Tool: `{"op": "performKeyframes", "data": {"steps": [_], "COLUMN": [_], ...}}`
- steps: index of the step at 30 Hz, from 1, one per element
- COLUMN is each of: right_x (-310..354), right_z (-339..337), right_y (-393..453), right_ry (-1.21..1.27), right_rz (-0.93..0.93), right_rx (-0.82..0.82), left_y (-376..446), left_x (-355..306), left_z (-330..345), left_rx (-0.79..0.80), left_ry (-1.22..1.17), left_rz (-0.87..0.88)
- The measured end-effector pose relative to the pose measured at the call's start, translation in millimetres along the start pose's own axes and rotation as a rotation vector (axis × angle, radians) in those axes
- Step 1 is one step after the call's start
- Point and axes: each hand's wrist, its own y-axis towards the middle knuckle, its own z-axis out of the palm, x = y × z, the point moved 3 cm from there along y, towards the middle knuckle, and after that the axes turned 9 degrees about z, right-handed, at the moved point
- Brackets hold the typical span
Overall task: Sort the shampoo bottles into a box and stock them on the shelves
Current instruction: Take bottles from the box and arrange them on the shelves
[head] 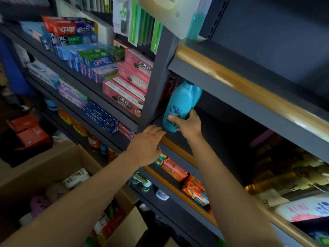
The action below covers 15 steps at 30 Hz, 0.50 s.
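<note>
We see the right hand (188, 124) gripping a teal shampoo bottle (179, 108) low on its body, thumb across the front label, fingers curled round the far side. The bottle stands upright at the left end of a dark shelf (179, 148), just beside the grey upright post (156, 82); a second teal bottle seems to stand behind it, too dim to confirm. The left hand (146, 145) rests flat at the shelf's front edge, fingers straight, holding nothing. A cardboard box (58, 157) of mixed goods sits below left.
</note>
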Motion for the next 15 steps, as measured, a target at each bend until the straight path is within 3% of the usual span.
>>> {"op": "performKeyframes", "data": {"steps": [6,11,15], "right_x": [-16,-35,-38], "right_z": [3,-1,0], "right_y": [9,16,27], "right_ry": [-0.114,-0.136,-0.178], "right_rz": [-0.039,0.092,0.068], "right_rx": [-0.145,-0.109,-0.069], "left_y": [27,41,48], "left_x": [-16,-17,-16], "left_z": [-16,-7,-6], "left_rx": [-0.002,0.014,-0.105], "left_ry": [0.116,-0.163,-0.407], "left_rz": [0.031,-0.084,-0.14]}}
